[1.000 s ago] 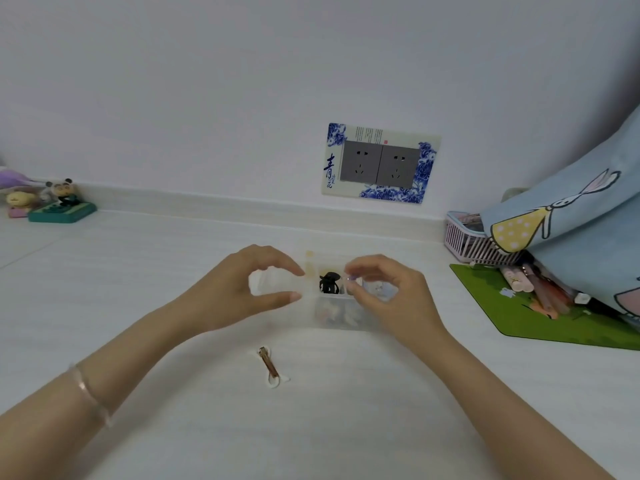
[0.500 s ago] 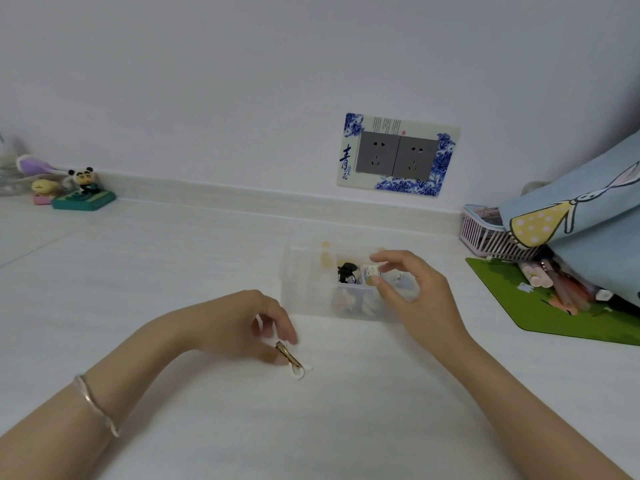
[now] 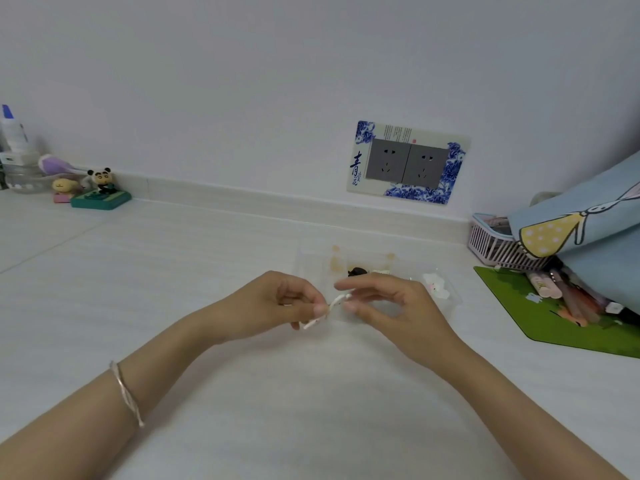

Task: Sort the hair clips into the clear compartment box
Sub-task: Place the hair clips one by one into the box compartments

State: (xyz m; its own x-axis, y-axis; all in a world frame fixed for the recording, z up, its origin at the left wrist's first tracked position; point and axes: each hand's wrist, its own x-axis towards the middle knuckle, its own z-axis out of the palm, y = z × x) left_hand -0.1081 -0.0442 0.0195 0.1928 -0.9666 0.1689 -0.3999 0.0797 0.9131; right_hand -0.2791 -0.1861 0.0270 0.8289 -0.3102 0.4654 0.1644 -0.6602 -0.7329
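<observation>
My left hand (image 3: pixel 277 304) pinches a white hair clip (image 3: pixel 329 308) lifted above the white table, just in front of the clear compartment box (image 3: pixel 313 263). My right hand (image 3: pixel 391 303) meets it from the right, with thumb and forefinger on the clip's upper end. The box stands behind both hands and is partly hidden by them. Inside it I see a black clip (image 3: pixel 358 270), a pale clip (image 3: pixel 381 271) and a white and pink clip (image 3: pixel 436 286) in the right compartment.
A green mat (image 3: pixel 540 317) with pens and a pink basket (image 3: pixel 491 242) lie at the right under a blue patterned cloth (image 3: pixel 588 223). Small figurines (image 3: pixel 100 188) and bottles stand at the far left by the wall. A wall socket (image 3: pixel 408 164) is behind the box.
My left hand picked the white clip up off the table and raised it toward the box. My right hand left the box's compartments and came to the clip's end.
</observation>
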